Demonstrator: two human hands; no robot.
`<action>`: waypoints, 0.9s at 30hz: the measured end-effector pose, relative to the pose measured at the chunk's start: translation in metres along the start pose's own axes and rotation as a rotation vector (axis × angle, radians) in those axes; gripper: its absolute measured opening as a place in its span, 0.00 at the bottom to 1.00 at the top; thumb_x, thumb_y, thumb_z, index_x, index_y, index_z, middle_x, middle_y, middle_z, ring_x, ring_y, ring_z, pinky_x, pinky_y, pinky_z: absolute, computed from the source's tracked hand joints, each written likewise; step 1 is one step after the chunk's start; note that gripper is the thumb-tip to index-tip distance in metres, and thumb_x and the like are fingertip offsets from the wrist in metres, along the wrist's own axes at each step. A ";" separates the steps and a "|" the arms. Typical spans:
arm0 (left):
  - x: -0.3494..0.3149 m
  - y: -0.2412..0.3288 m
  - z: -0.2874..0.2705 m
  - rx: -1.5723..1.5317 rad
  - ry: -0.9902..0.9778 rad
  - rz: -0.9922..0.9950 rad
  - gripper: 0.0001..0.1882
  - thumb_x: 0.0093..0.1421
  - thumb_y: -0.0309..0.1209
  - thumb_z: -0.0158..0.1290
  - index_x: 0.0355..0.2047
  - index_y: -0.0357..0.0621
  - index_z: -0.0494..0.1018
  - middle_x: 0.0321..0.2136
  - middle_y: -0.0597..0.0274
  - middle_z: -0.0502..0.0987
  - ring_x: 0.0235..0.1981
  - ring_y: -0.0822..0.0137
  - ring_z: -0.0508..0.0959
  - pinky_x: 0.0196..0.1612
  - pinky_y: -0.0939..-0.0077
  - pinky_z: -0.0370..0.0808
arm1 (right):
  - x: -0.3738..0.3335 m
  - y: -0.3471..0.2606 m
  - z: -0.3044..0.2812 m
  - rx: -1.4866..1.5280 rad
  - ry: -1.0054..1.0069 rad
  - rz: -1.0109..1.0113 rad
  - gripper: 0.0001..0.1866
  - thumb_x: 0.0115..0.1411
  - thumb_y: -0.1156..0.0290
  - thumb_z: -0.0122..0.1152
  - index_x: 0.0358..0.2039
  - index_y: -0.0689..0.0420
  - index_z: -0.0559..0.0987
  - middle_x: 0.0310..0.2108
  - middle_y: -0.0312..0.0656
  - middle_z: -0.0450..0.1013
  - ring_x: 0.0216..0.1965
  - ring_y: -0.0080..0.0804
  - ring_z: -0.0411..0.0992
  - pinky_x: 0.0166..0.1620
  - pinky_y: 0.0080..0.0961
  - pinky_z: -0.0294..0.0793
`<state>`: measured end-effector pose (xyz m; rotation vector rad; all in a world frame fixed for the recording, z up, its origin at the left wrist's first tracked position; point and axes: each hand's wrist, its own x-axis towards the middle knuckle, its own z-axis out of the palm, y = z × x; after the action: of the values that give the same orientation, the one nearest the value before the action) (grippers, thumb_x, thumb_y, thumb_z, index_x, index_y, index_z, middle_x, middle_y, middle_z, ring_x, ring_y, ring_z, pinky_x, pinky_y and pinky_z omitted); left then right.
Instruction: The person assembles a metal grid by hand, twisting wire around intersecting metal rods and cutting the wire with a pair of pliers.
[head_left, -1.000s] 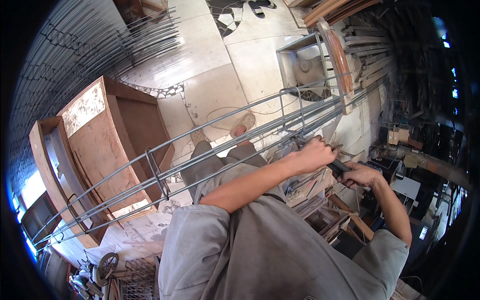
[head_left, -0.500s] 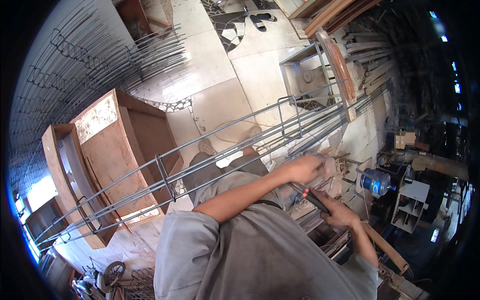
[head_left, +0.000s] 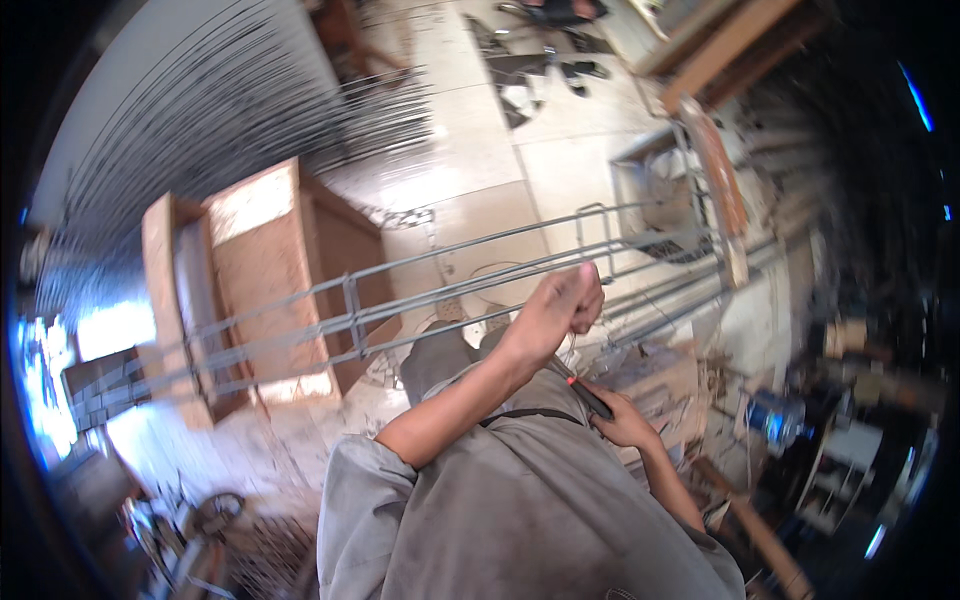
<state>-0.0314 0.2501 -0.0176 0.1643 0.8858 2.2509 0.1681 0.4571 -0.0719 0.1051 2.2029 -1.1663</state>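
In front of me runs a long cage of grey steel reinforcing bars [head_left: 352, 312], held in rectangular stirrups. My left hand [head_left: 562, 308] is raised over the bars, its fingers curled closed. What it holds, if anything, I cannot make out; a thin wire shows just below it. Close to my waist, my right hand [head_left: 627, 420] is wrapped round a pliers-like tool [head_left: 590, 397] with a dark grip and a red band. The tool's metal end points up toward my left hand, and its tip is blurred.
Brown wooden box furniture [head_left: 265, 270] stands under the cage's left part; a wooden plank piece [head_left: 715, 180] is by its right end. More bars [head_left: 270, 120] lie at the far left. A blue water bottle [head_left: 775, 418] and a white shelf unit [head_left: 843, 460] are at right.
My left hand has risen away from the tool to over the bars. My right hand has come in closer to my waist, still gripping the tool. The whole view has shifted and blurred.
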 end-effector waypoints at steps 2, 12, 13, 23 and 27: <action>-0.038 -0.006 -0.003 0.135 0.051 0.037 0.26 0.73 0.52 0.36 0.22 0.48 0.55 0.18 0.74 0.53 0.20 0.76 0.52 0.24 0.78 0.52 | 0.025 -0.001 -0.006 -0.035 -0.063 -0.132 0.37 0.49 0.78 0.57 0.64 0.54 0.67 0.58 0.56 0.69 0.57 0.54 0.68 0.60 0.38 0.67; -0.248 -0.068 -0.020 0.132 0.759 0.369 0.25 0.73 0.51 0.37 0.23 0.49 0.56 0.19 0.74 0.51 0.21 0.77 0.51 0.24 0.79 0.49 | 0.124 -0.049 0.079 -0.268 -0.375 -0.544 0.33 0.54 0.70 0.61 0.63 0.52 0.68 0.55 0.55 0.69 0.53 0.55 0.72 0.55 0.40 0.72; -0.258 -0.075 -0.019 0.083 0.823 0.418 0.24 0.73 0.51 0.37 0.23 0.49 0.56 0.19 0.74 0.51 0.21 0.77 0.51 0.24 0.79 0.49 | 0.123 -0.065 0.098 -0.289 -0.349 -0.548 0.33 0.54 0.70 0.60 0.63 0.51 0.68 0.56 0.56 0.69 0.54 0.56 0.71 0.55 0.41 0.73; -0.337 -0.062 -0.054 -0.001 0.968 0.651 0.17 0.69 0.45 0.50 0.40 0.42 0.66 0.27 0.72 0.63 0.27 0.79 0.60 0.31 0.85 0.58 | 0.160 -0.163 0.268 -0.392 0.001 -0.829 0.31 0.54 0.71 0.62 0.60 0.49 0.70 0.59 0.52 0.64 0.50 0.59 0.70 0.49 0.50 0.75; -0.394 -0.032 -0.078 0.319 1.081 0.479 0.16 0.66 0.41 0.55 0.41 0.42 0.67 0.26 0.73 0.66 0.27 0.81 0.62 0.32 0.86 0.60 | 0.190 -0.179 0.314 -0.541 0.125 -0.827 0.34 0.52 0.72 0.63 0.62 0.45 0.69 0.61 0.51 0.63 0.52 0.55 0.69 0.50 0.48 0.75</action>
<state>0.2529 -0.0340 -0.0461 -0.8664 1.9158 2.5750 0.1108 0.0675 -0.1789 -1.0658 2.6748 -0.8942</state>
